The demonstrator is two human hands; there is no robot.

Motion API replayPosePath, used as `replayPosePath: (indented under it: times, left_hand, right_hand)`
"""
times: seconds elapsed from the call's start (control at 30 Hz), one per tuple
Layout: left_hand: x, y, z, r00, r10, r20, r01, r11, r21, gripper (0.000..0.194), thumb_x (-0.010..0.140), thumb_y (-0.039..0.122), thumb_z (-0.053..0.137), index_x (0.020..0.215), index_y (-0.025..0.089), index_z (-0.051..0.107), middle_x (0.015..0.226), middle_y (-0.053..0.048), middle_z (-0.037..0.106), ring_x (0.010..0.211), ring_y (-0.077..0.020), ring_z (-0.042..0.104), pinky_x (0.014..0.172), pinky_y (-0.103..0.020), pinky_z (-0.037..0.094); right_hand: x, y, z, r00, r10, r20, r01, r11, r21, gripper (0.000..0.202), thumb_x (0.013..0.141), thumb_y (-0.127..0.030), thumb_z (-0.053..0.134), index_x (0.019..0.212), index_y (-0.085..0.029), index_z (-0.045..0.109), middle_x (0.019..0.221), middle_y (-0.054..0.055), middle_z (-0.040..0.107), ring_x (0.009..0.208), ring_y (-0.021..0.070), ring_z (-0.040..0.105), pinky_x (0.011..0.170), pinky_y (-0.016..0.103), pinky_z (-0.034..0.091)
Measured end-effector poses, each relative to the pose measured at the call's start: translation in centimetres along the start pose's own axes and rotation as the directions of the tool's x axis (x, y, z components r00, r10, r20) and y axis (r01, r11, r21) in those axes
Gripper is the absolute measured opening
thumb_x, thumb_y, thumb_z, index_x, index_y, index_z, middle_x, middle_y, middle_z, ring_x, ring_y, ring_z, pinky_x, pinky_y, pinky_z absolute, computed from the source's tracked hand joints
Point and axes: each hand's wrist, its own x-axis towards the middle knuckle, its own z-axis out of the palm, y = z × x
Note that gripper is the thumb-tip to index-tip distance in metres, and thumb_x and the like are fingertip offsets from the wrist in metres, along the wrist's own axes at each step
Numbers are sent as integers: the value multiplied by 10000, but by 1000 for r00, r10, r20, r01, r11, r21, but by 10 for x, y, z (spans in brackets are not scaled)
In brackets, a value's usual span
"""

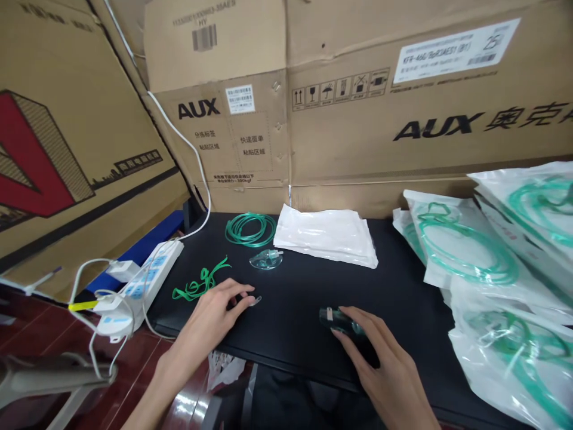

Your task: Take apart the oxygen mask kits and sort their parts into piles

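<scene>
My left hand (224,304) is over the black table, thumb and forefinger pinching a small shiny metal strip (256,300). Nearer the front edge, my right hand (380,346) has its thumb and fingers around a see-through dark green plastic piece (326,318), which bears a small pale patch; most of its shape is hidden by the hand. Beyond my left hand lies a clear green mask (266,259). A coil of green tubing (249,229) rests behind that mask. Loose green straps (201,282) lie in a tangle left of my left hand.
White flat pouches (326,234) are stacked at the back of the black table (290,334). Bagged masks with tubing (470,251) pile up on the right. A power strip (143,286) with white cables stands at the left edge. Large cardboard boxes (340,137) wall off the back.
</scene>
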Motion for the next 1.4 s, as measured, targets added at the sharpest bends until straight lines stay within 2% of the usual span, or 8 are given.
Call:
replayPosePath:
  times: [0.3,0.57,0.73,0.93,1.17,1.23,1.33,1.4]
  left_hand:
    - [-5,1,12,1000,-16,19,16,1000,-25,241,1020,363,541,917,253,729,977,-7,698,792,-188,668,761,-297,476]
    - [-18,-4,42,989,27,-148,-40,995,-89,277,1047,393,483,1116,280,726,1096,-35,663,994,-226,688,875,-336,487]
    - [-20,-2,55,944,-43,-326,21,997,-71,266,1030,413,514,1044,269,737,1077,-37,674,1019,-242,655,910,-371,474]
    - [-16,1,62,871,-216,-442,205,976,-73,231,961,460,606,962,270,737,1010,-30,701,879,-250,610,765,-367,470]
    - [-24,15,64,836,-189,-515,145,982,-125,253,943,473,638,1043,259,729,1043,-45,675,825,-225,599,761,-336,473]
    - [-28,31,66,880,-159,-449,72,976,-204,236,972,460,616,1001,258,733,986,-29,685,781,-200,598,744,-310,469]
    - [-27,61,73,985,-55,-166,-9,933,-361,253,1008,441,586,983,259,760,885,-10,698,756,-178,604,698,-274,459]
    - [-22,78,81,1000,16,-11,-19,884,-466,259,1022,428,574,1044,262,773,911,-12,716,776,-171,619,706,-264,467]
  right_hand:
    - [-3,-1,-3,1000,-15,-12,14,999,-30,278,1025,-263,601,1302,-271,583,1199,70,665,1087,210,706,977,337,591]
    - [-4,-1,-2,998,-56,-34,55,998,-18,268,1030,-256,597,1298,-244,604,1188,70,667,1085,191,695,987,295,571]
    - [-4,-2,-3,998,-61,-30,61,998,-10,279,1024,-231,602,1303,-236,596,1191,80,656,1094,198,687,995,310,568]
    - [-4,-3,-2,998,-60,-12,60,998,10,306,1007,-207,624,1309,-245,590,1208,77,652,1107,199,680,1011,319,562]
    - [-3,-3,-3,998,-67,11,66,997,33,323,1005,-195,624,1318,-263,583,1222,74,654,1112,200,681,985,314,570]
    - [-4,-1,-3,998,-67,19,66,997,35,321,1002,-198,630,1313,-266,582,1218,76,663,1108,212,687,978,335,575]
    - [-4,0,-3,997,-74,23,73,997,35,308,1001,-204,633,1298,-265,585,1208,80,677,1109,229,694,979,363,574]
    - [-3,-1,-5,997,-69,20,68,995,67,297,1002,-200,629,1287,-269,590,1200,74,683,1106,220,698,976,344,574]
